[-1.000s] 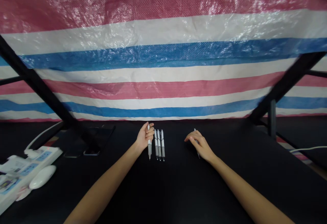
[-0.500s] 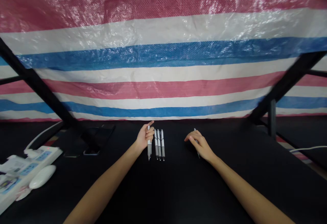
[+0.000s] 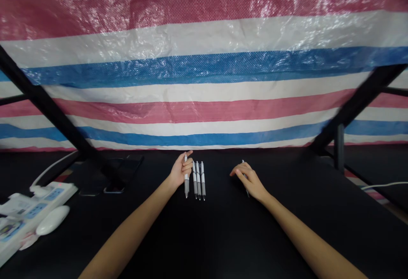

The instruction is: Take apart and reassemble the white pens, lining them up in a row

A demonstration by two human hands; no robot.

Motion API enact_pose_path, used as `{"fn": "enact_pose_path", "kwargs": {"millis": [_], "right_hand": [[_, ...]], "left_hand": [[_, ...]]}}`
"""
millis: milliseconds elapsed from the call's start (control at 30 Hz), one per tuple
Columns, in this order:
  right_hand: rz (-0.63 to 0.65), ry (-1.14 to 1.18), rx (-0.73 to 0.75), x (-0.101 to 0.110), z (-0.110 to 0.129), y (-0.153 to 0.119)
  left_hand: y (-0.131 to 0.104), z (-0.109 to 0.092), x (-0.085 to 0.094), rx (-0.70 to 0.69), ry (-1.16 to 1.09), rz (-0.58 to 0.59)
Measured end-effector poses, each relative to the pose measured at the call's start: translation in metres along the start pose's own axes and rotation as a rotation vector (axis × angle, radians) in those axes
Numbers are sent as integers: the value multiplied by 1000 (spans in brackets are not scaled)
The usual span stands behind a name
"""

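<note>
Between the thumb and fingers of my left hand [image 3: 182,169] is a white pen with a grey grip [image 3: 186,189], its tip toward me. The index finger sticks out past its top end. What looks like another pen lies just behind it, mostly covered. Immediately right, three matching white-and-grey pens [image 3: 199,181] lie side by side on the black tabletop [image 3: 210,236]. Farther right, my right hand [image 3: 249,178] is closed, palm down, around another pen [image 3: 247,193]; only that pen's two ends show, the rest hidden under the fingers.
At the left stand a white power strip [image 3: 65,192] with plugs and a white computer mouse [image 3: 53,220]. A dark flat device [image 3: 126,170] lies near the left black frame bar [image 3: 63,117]. Striped plastic sheeting [image 3: 204,111] hangs behind the table.
The pen in my left hand has shifted slightly up and right, now nearly covering the pen behind it. My right hand has stayed in place.
</note>
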State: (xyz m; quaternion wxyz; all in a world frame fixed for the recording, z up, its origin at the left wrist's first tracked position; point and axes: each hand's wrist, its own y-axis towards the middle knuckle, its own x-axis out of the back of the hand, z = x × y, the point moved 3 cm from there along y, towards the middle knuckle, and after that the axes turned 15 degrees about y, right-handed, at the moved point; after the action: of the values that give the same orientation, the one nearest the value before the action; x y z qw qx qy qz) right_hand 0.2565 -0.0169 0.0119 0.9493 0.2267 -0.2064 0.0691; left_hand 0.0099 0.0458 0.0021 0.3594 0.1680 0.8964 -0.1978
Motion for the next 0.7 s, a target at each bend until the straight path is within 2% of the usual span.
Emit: {"fn": "enact_pose_path", "kwargs": {"millis": [700], "right_hand": [[2, -9, -13, 0, 2, 0]], "left_hand": [[-1, 1, 3, -42, 69, 12]]}}
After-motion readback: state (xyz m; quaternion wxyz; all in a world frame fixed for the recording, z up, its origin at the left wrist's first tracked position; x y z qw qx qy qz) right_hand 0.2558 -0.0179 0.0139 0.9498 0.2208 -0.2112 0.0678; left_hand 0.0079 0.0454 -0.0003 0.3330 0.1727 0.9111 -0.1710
